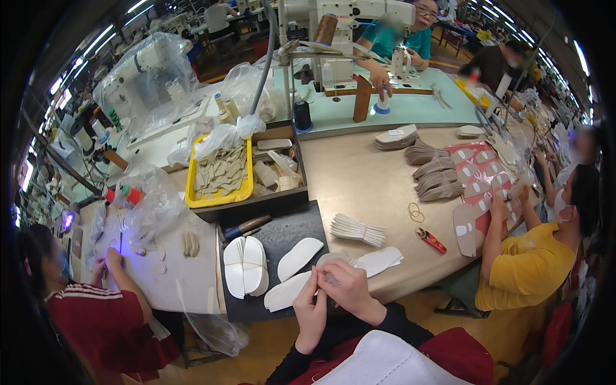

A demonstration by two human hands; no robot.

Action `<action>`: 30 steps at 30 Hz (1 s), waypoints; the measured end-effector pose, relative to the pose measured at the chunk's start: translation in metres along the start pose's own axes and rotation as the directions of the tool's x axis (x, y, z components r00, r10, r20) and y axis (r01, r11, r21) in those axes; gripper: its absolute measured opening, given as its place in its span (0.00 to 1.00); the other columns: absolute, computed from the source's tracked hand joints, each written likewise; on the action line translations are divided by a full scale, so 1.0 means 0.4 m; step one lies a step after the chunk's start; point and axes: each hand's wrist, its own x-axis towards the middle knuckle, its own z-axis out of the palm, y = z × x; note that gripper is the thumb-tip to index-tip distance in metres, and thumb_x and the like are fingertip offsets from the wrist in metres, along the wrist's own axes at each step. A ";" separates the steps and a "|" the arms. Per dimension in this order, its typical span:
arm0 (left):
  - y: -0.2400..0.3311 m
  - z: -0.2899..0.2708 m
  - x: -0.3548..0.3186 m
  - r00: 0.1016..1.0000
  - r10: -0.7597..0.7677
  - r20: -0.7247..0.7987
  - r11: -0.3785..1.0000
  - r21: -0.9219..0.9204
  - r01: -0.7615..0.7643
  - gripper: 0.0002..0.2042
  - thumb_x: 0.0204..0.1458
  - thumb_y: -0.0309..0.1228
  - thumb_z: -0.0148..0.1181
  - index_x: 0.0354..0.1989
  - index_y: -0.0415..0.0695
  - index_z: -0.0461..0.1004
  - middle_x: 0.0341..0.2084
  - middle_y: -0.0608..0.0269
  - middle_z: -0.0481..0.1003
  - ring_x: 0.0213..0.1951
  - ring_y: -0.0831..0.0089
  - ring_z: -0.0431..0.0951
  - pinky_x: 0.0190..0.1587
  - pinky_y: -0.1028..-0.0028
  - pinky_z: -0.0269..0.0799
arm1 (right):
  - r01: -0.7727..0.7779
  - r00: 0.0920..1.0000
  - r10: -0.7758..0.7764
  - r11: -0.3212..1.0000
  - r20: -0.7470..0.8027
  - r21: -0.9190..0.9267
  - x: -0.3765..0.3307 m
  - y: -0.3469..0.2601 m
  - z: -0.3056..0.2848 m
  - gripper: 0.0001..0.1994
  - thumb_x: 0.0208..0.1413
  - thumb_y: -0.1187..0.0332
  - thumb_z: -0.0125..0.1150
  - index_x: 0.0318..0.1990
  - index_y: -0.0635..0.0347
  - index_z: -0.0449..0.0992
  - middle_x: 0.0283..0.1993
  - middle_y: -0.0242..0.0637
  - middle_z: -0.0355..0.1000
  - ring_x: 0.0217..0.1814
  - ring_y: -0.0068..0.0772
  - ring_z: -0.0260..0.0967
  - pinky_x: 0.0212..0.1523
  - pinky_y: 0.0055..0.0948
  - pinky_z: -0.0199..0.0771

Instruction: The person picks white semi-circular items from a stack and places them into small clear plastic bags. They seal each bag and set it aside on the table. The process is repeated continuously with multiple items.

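Close together over the table's near edge, my left hand (310, 312) and my right hand (350, 287) pinch with their fingertips meeting. Whatever lies between the fingers is too small or hidden to make out. Just beyond my right hand shows the rounded edge of a greyish disc-like thing (335, 258), partly covered. A white shoe-sole-shaped piece (282, 294) lies beside my left hand on a black mat (305, 221); another white piece (300, 258) is farther up. To their left sits a banded stack of white pieces (246, 266). More white pieces (380, 260) lie right of my hands.
Beyond my hands are a tied bundle of white pieces (357, 230), rubber bands (416, 212), a red tool (430, 240) and a wooden-handled tool (246, 228). A yellow tray (221, 200) of beige scraps stands farther back. Co-workers sit left, right and across, near a sewing machine (337, 45).
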 end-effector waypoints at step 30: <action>0.042 0.147 -0.151 0.903 -0.211 0.375 0.751 -0.529 0.395 0.06 0.59 0.24 0.62 0.41 0.35 0.77 0.33 0.62 0.79 0.38 0.79 0.80 0.44 0.78 0.77 | -0.292 0.955 0.185 0.729 0.232 0.620 -0.221 0.086 -0.276 0.03 0.60 0.72 0.54 0.38 0.62 0.69 0.37 0.34 0.68 0.34 0.24 0.68 0.35 0.24 0.71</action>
